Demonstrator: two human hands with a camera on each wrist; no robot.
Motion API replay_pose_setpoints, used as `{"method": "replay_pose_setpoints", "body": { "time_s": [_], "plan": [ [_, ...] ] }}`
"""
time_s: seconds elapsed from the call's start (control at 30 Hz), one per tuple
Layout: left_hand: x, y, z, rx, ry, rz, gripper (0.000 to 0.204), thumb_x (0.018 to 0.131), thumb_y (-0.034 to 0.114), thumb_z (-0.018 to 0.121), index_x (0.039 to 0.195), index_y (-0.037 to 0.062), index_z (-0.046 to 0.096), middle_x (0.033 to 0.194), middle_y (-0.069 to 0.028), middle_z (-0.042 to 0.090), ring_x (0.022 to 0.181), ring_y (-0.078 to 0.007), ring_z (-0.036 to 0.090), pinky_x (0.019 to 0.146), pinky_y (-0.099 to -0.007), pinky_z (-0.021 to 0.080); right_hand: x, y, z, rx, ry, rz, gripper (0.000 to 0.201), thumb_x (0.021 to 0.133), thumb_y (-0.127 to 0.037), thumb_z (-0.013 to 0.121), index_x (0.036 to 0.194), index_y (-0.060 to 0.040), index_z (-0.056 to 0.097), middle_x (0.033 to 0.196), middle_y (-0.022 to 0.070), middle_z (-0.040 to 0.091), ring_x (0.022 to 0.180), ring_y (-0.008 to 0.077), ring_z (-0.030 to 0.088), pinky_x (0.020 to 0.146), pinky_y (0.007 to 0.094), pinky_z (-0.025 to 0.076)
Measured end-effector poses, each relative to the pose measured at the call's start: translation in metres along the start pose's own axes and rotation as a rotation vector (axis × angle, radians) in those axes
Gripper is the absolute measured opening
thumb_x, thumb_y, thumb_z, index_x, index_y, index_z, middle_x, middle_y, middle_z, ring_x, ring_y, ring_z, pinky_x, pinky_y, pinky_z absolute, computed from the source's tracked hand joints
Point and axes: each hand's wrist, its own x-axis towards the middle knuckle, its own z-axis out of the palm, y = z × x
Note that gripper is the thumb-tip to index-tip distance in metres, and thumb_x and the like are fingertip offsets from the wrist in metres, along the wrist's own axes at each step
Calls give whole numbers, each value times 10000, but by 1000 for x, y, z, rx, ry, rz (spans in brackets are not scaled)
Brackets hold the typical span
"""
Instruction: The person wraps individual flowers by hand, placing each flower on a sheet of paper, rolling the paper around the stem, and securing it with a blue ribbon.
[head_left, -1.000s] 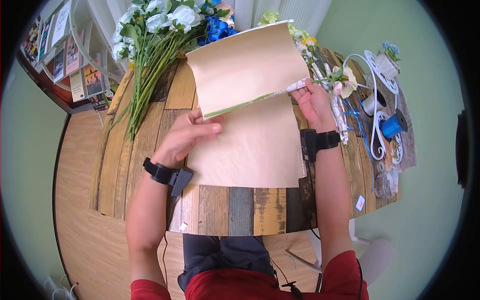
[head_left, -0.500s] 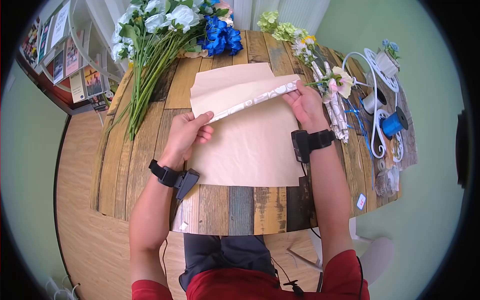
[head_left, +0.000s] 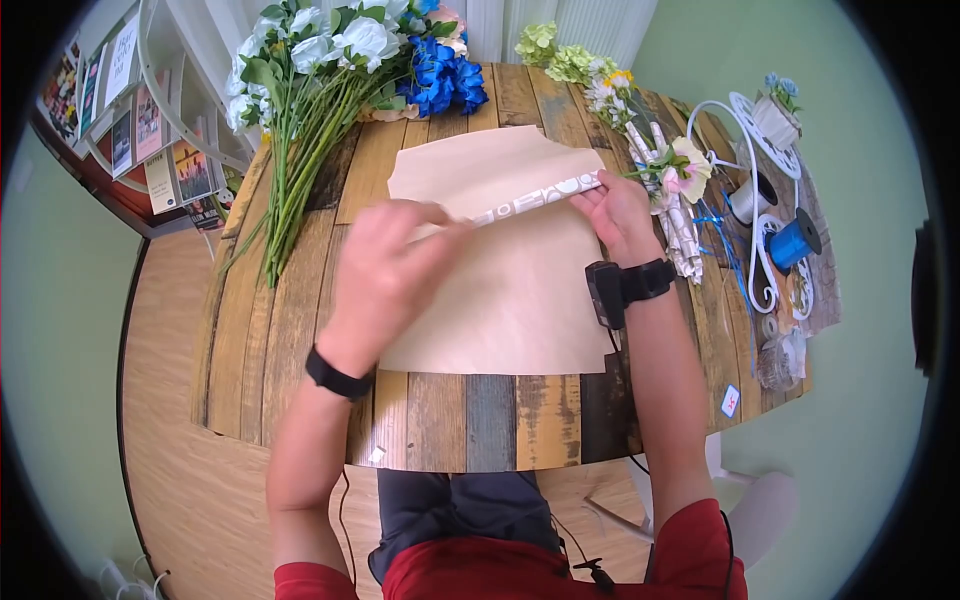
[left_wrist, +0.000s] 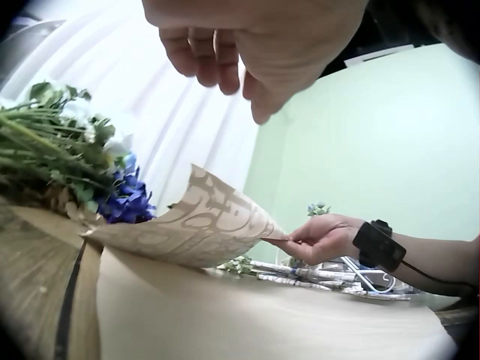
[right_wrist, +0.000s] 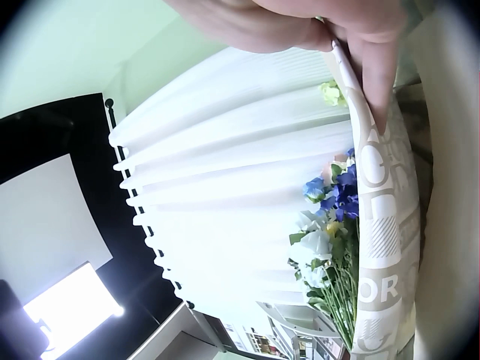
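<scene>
A beige paper sheet (head_left: 490, 310) lies on the wooden table, its far part folded over with a white-and-beige printed strip (head_left: 540, 196) showing. My right hand (head_left: 622, 218) pinches the strip's right end; in the left wrist view that hand (left_wrist: 322, 236) holds a corner of the raised, curved printed paper (left_wrist: 217, 217). My left hand (head_left: 385, 280) is blurred over the sheet's left part. The left wrist view shows this hand (left_wrist: 262, 41) above the paper with bent, loose fingers and nothing in them. A pale flower (head_left: 690, 170) is just right of my right hand.
White roses (head_left: 365, 40) with long green stems and blue flowers (head_left: 440, 75) lie at the far left. On the right are paper-wrapped stems (head_left: 680, 240), a white metal stand (head_left: 752, 150), a blue ribbon spool (head_left: 793, 240) and clear tape (head_left: 778, 362).
The green stem seen along the fold is out of sight, with printed paper there. My left hand has let go of the strip's left end and moved up and rightward; my right still pinches.
</scene>
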Motion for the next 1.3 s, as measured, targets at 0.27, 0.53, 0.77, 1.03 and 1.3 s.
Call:
{"method": "replay_pose_setpoints", "body": {
  "time_s": [0.27,0.53,0.77,1.03,1.3],
  "plan": [
    [14,-2,51,75,-58,37,226,749,40,682,965,103,705,839,-16,624,779,-196,595,673,-330,469,-6,-15,0,-11,34,-23,266,989,-71,420,1177,103,488,1144,212,606,1055,315,637,930,460,548],
    [18,1,62,86,0,-70,192,729,48,727,913,102,715,797,-27,621,743,-207,605,652,-336,486,-15,-24,6,119,2,-184,272,950,-81,487,1139,115,497,1146,226,590,1052,328,635,903,476,555],
    [14,5,63,-46,-98,-349,133,729,63,744,860,86,734,781,-50,610,774,-224,607,638,-356,489,-23,0,25,529,-70,-70,323,953,-137,514,1223,38,483,1245,153,551,1214,281,511,1072,474,386],
    [3,8,70,-70,-269,-312,127,795,80,692,916,54,720,824,-93,629,784,-289,627,681,-394,504,0,43,9,462,-20,-100,350,950,-74,483,1278,42,445,1304,174,524,1249,293,491,1107,439,367],
    [6,14,72,-358,-320,-557,161,865,104,661,996,15,687,847,-179,676,745,-335,650,706,-399,511,-4,30,14,452,-127,-206,262,979,-63,468,1215,48,484,1229,155,549,1166,256,537,1043,413,416]
  ]
}}
